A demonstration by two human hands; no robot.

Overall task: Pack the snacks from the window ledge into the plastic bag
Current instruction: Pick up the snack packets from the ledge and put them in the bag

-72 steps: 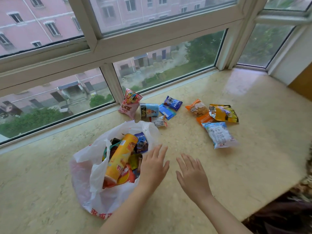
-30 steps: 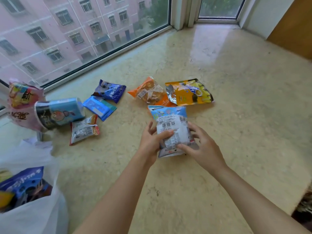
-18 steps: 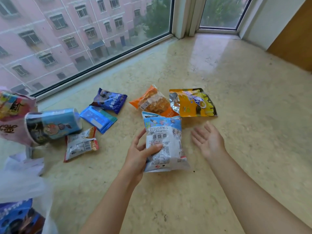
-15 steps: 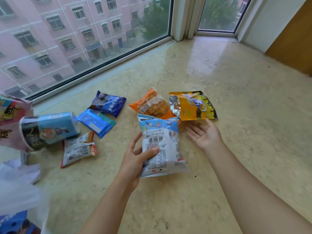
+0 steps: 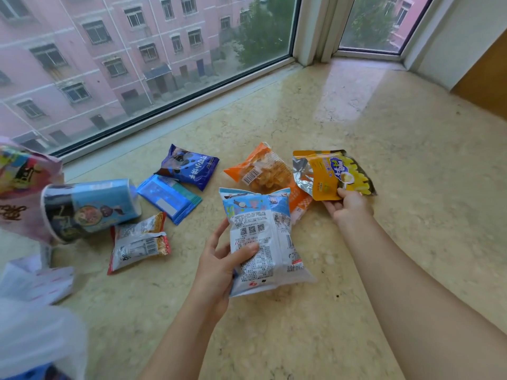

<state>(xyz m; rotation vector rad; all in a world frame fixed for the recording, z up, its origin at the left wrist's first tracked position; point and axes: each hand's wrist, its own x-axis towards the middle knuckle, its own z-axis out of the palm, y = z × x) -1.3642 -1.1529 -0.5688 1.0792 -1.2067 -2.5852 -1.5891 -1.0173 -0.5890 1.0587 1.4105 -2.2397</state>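
My left hand grips a blue-and-white snack packet and holds it above the marble ledge. My right hand pinches the lower edge of a yellow foil pouch and tilts it up off the ledge. An orange packet lies just left of the pouch. Farther left lie a dark blue packet, a light blue wrapper, a white-and-red packet, a blue cup on its side and a pink bag. The white plastic bag is at the lower left edge.
Window glass and its frame run along the far side of the ledge. A window post stands in the corner, with a wooden panel at the far right.
My right hand has reached forward and taken hold of the yellow foil pouch, lifting its near edge. My left hand keeps the blue-and-white packet raised.
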